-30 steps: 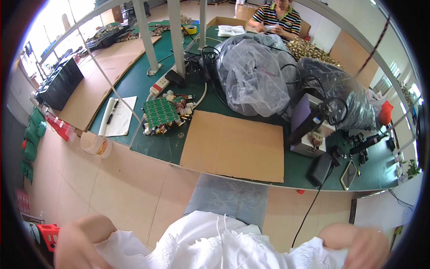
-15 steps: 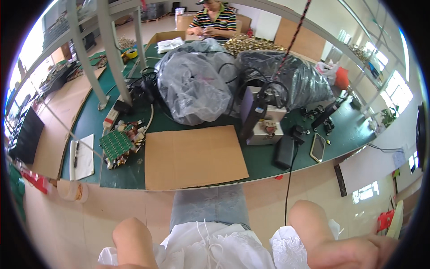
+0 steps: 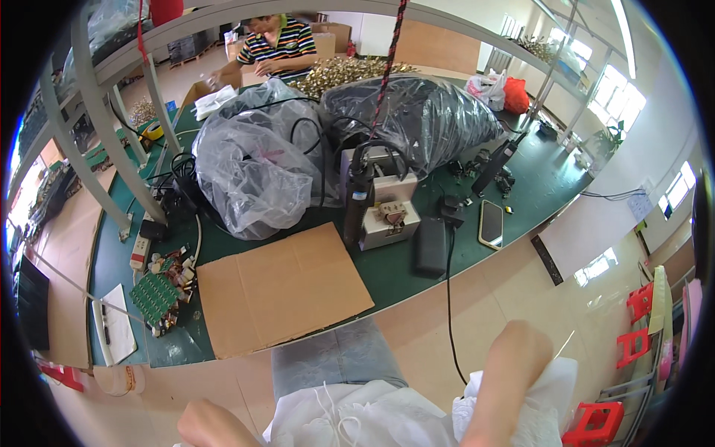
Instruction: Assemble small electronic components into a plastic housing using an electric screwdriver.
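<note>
My right arm [image 3: 510,376] rises from the lower edge beside the white lace-trimmed shirt [image 3: 387,417]. Its rounded upper end is bent, and no separate fingers can be made out there. Low on the left, only a small bent part of my left arm [image 3: 212,425] shows, its fingers hidden. Both arms are apart from the green table [image 3: 402,287]. On the table's near edge lies a flat brown cardboard sheet [image 3: 283,287]. Left of it sits a pile of green circuit boards [image 3: 155,298] with small metal parts. A metal box device [image 3: 391,232] stands behind the sheet's right end.
A clear plastic bag [image 3: 257,164] and a dark wrapped bundle [image 3: 417,119] fill the back. A black adapter [image 3: 430,249] and a phone [image 3: 491,223] lie right. A black cable [image 3: 450,320] hangs off the edge. Red stools [image 3: 593,425] stand lower right. A co-worker [image 3: 279,48] sits opposite.
The view has swung right and tilted, so the table slides left. My right arm now points upward; the hand at the far lower right has left that place. The co-worker's arm has reached left.
</note>
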`<move>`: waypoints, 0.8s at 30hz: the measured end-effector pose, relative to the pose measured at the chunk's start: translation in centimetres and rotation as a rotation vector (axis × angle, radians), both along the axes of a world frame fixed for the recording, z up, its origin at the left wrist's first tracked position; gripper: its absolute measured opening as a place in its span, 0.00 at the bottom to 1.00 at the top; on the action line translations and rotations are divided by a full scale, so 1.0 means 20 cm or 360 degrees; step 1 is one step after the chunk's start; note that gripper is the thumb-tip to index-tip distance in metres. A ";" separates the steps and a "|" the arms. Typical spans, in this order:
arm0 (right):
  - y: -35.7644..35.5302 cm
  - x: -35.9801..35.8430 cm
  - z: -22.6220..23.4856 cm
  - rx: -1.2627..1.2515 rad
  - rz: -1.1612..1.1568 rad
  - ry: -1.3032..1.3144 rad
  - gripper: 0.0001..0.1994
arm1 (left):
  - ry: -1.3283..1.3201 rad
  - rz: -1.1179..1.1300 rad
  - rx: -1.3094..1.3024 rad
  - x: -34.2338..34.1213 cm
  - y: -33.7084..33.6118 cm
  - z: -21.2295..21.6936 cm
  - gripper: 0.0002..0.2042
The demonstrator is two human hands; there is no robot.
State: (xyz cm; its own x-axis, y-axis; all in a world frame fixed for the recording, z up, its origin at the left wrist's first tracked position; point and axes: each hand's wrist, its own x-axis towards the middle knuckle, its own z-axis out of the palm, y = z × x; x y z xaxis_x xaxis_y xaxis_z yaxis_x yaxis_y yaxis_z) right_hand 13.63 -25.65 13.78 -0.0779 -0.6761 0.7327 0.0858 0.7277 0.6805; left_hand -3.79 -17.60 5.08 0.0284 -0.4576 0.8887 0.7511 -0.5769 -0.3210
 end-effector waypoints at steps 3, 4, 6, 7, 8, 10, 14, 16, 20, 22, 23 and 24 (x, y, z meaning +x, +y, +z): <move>0.11 0.42 -0.09 0.0531 -0.1471 0.0855 0.17 | 0.0303 -0.0332 -0.0368 0.03 0.16 -0.17 0.12; 0.15 0.59 -0.25 0.0429 -0.1849 0.1325 0.22 | 0.0431 -0.0408 -0.0499 -0.01 0.20 -0.21 0.12; 0.10 0.86 -0.19 -0.0820 -0.2321 0.1056 0.16 | 0.0618 -0.0356 -0.1079 -0.06 0.19 -0.24 0.12; 0.20 1.11 -0.23 -0.1341 -0.2143 0.0971 0.13 | 0.0742 -0.0090 -0.1588 -0.11 0.16 -0.32 0.13; 0.32 1.25 -0.29 -0.1957 -0.2073 0.1131 0.14 | 0.0765 -0.0059 -0.1588 -0.15 0.12 -0.40 0.13; 0.37 1.68 -0.59 -0.2547 -0.2580 0.1162 0.23 | -0.0036 -0.0121 -0.2153 -0.14 0.11 -0.57 0.13; 0.48 1.99 -0.97 -0.2983 -0.3289 0.1043 0.37 | -0.0333 0.0062 -0.2184 -0.04 0.11 -0.61 0.11; 0.48 2.06 -1.03 -0.3061 -0.3248 0.0986 0.41 | -0.0118 -0.0124 -0.2038 -0.02 0.18 -0.61 0.09; 0.48 2.16 -1.09 -0.3445 -0.2864 0.0894 0.42 | -0.0136 -0.0290 -0.2097 0.01 0.27 -0.57 0.15; 0.47 2.20 -1.15 -0.3449 -0.3125 0.1305 0.44 | -0.0191 -0.0296 -0.2105 0.01 0.30 -0.55 0.15; 0.46 2.28 -1.19 -0.3531 -0.3048 0.1322 0.43 | -0.0175 -0.0390 -0.2125 0.01 0.30 -0.55 0.15; 0.44 2.36 -1.26 -0.3438 -0.2899 0.1411 0.35 | -0.0230 -0.0348 -0.2122 0.01 0.30 -0.55 0.15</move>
State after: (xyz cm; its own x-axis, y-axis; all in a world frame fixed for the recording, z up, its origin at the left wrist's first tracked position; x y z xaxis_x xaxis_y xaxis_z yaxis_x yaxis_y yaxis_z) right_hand 60.78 -16.93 -11.45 0.9042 0.4155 0.0992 0.4135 -0.7927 -0.4479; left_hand -3.58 -11.51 -5.84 -0.0636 0.7620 0.6445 0.5839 -0.4953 0.6432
